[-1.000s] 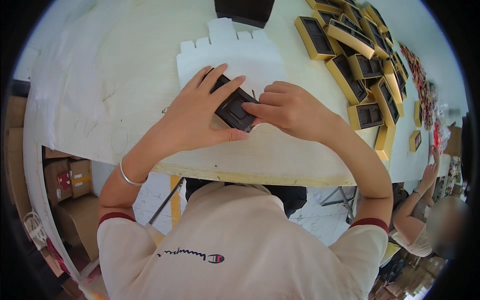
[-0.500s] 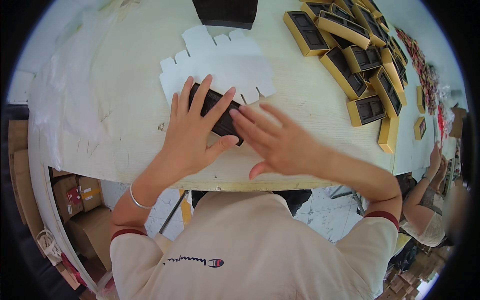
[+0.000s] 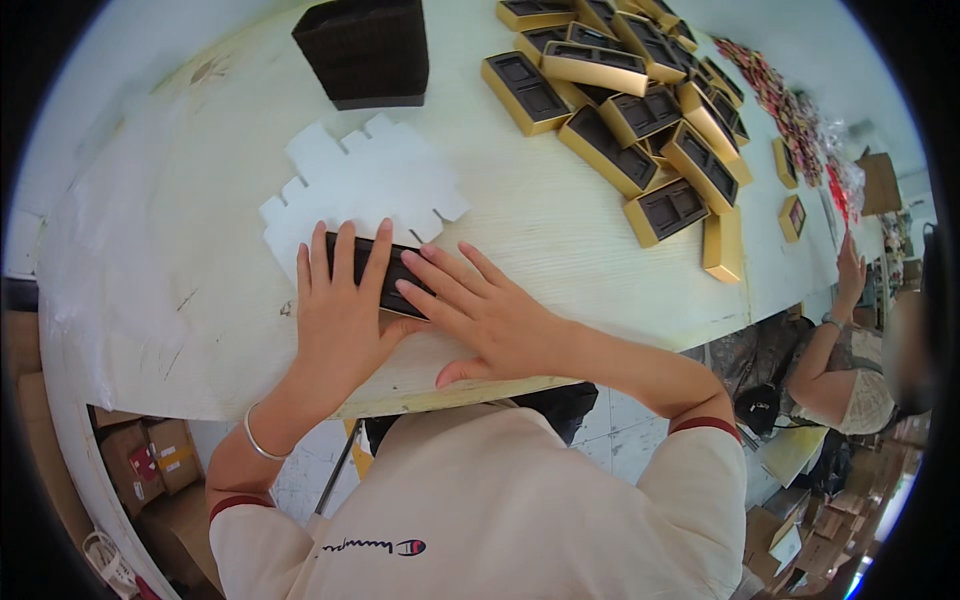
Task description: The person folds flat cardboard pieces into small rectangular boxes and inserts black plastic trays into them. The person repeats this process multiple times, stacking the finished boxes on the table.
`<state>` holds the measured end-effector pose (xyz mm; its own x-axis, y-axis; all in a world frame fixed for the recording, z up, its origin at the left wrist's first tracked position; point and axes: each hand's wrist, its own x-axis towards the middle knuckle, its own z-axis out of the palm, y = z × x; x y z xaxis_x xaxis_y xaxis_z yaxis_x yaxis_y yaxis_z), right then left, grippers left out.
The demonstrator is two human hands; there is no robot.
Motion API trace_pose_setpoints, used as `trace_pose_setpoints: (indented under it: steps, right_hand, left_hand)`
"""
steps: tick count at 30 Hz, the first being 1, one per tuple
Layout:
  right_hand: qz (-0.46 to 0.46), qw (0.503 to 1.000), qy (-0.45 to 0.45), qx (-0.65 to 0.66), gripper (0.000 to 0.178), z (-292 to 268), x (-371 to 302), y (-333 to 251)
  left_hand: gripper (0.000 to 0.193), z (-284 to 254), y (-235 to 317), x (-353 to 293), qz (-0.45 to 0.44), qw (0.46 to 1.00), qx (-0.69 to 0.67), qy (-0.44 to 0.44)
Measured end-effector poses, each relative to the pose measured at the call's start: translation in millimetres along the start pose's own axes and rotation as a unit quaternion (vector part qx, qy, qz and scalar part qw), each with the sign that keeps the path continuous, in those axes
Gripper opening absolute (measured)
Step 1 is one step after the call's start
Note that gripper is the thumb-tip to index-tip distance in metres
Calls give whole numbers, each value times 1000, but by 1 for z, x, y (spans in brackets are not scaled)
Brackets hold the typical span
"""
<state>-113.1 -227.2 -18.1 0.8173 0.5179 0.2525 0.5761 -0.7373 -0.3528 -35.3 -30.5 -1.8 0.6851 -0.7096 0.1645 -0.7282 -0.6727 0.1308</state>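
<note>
Flat on the table, a small box with a black molded insert lies partly covered by both hands. My left hand rests over its left part, fingers outstretched and spread, thumb along the near edge. From the right, my right hand lays its straight fingertips on the box's right part, thumb apart. Neither hand is wrapped round it. Beyond my fingers, and partly beneath the left ones, is a white die-cut card sheet with notched edges.
A tall stack of black inserts stands at the far side. Far right, several gold boxes with black inserts form a heap. Clear plastic film lies at the left. Another person's arm reaches toward the table at right.
My right hand has come down onto the right part of the box. The left hand stays on it. The whole view has shifted, with the table's things appearing lower and further left.
</note>
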Motion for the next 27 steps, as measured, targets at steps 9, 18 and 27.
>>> trace_pose_setpoints:
  steps: [9, 18, 27]
  right_hand:
    - [26, 995, 84, 38, 69, -23, -5, 19]
    - [187, 936, 245, -173, 54, -138, -12, 138]
    - [111, 971, 140, -157, 47, -103, 43, 84]
  left_hand:
    - [93, -31, -26, 2, 28, 966, -250, -49]
    - [96, -2, -42, -24, 51, 990, -92, -99]
    - [88, -15, -34, -28, 45, 987, -137, -76]
